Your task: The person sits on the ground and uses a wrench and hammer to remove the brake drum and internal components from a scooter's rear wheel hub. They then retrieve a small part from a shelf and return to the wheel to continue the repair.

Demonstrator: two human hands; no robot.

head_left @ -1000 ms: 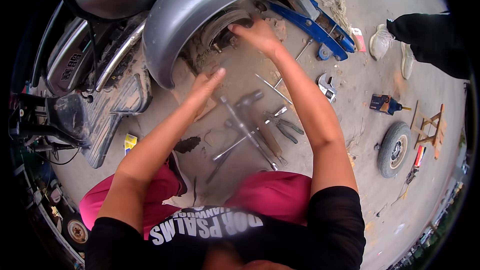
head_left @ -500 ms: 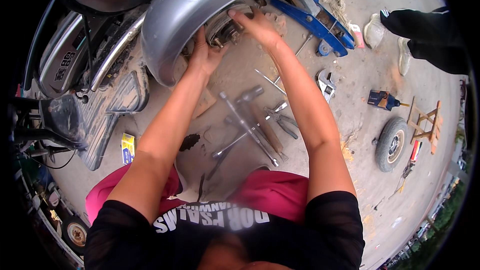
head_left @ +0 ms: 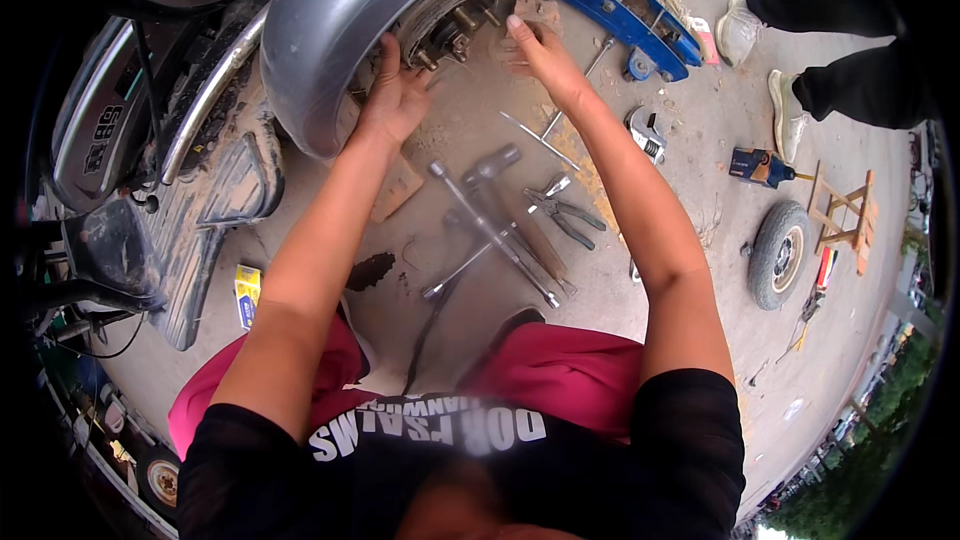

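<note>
**Showing its studs, a dusty wheel hub [head_left: 438, 24] sits under a grey fender [head_left: 325, 30]**

The hub is round, its rim pale with dirt, its middle dark and worn. Brownish metal studs [head_left: 463, 19] jut outward around a thick central end. It sits in the fender's arch, above the concrete floor [head_left: 700, 380]. The left hand [head_left: 402, 98] is loosely opened beside the hub's lower left, thumb raised along the edge; whether it touches the metal, I cannot tell. The right hand [head_left: 543, 56] is apart from the hub on the other side, fingers half curled, gripping nothing visible.

Across the stained floor, a cross-shaped wrench [head_left: 488, 228], a hammer [head_left: 537, 238] and pliers [head_left: 568, 218] lie close together. A blue jack [head_left: 590, 8] stretches out beyond the right hand, near a brick [head_left: 540, 10]. A large adjustable wrench [head_left: 648, 137] rests near the right forearm. Farther right are a dark blue bottle [head_left: 760, 168], a loose wheel [head_left: 781, 256] and a small wooden stool [head_left: 846, 217]. Another person's pale shoes [head_left: 739, 32] stand near the jack.
</note>
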